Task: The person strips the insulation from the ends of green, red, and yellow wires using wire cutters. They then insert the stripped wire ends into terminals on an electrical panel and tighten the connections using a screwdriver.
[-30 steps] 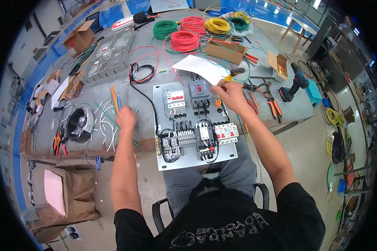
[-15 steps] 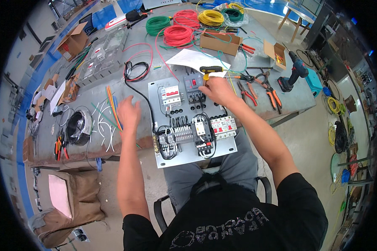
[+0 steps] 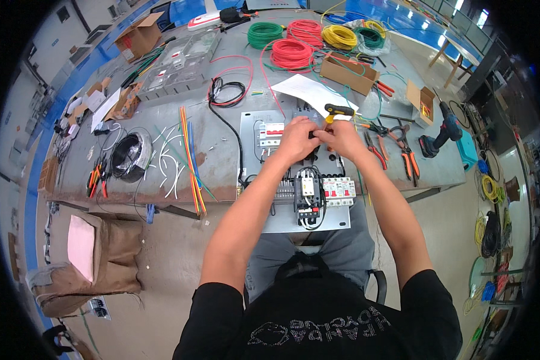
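Note:
Both hands meet over the far part of a metal mounting panel that carries wired electrical parts. My left hand is closed, its fingertips at a small dark piece I cannot make out. Beside it, my right hand is closed too, with a black-and-yellow screwdriver handle jutting out past its fingers. The hands hide most of the moulded-case breaker beneath them. A white breaker with red levers sits left of the hands. Nearer me are a contactor and a row of small breakers.
Right of the panel lie pliers and a cordless drill. Paper, wire coils and an open carton are behind. Coloured tubing and a black coil lie left.
My left hand has come from beside the coloured tubing to meet the right hand over the panel, and its fingers have closed. The whole view has shifted, moving the bench rightward in the picture.

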